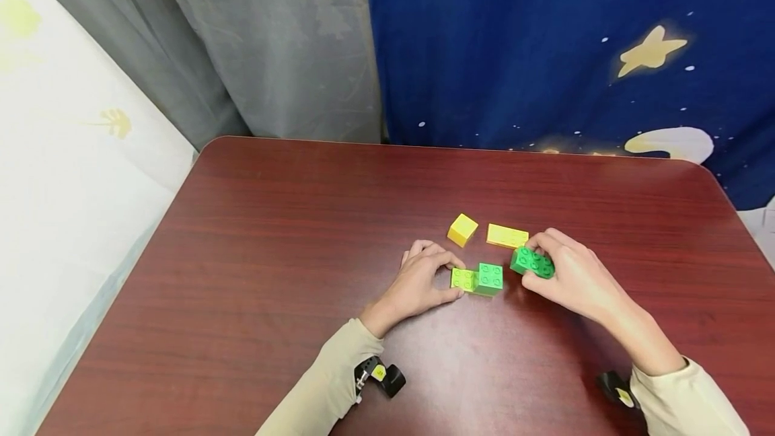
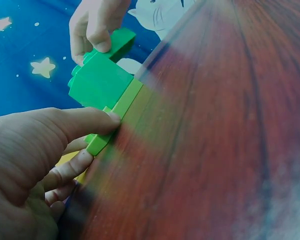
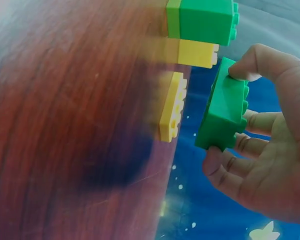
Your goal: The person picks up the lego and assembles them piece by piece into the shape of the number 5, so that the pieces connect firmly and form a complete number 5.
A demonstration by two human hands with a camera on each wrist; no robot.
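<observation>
My left hand (image 1: pixel 416 282) pinches the left end of a flat lime building brick (image 1: pixel 462 278) between thumb and fingers on the table. A square green brick (image 1: pixel 490 278) sits on that lime brick's right end. To the right, my right hand (image 1: pixel 578 278) grips a longer green brick (image 1: pixel 531 263) by its two ends. In the right wrist view this longer green brick (image 3: pixel 222 107) hangs above the tabletop, studs facing away from the table. The left wrist view shows my left thumb along the lime brick's side (image 2: pixel 127 101); its other fingers are partly hidden.
Beyond the hands lie a yellow block (image 1: pixel 463 229) and a thin yellow brick (image 1: pixel 506 235), the latter close to my right fingers. Everything rests on a dark red wooden table (image 1: pixel 290 221). Grey and blue curtains (image 1: pixel 484 52) hang behind its far edge.
</observation>
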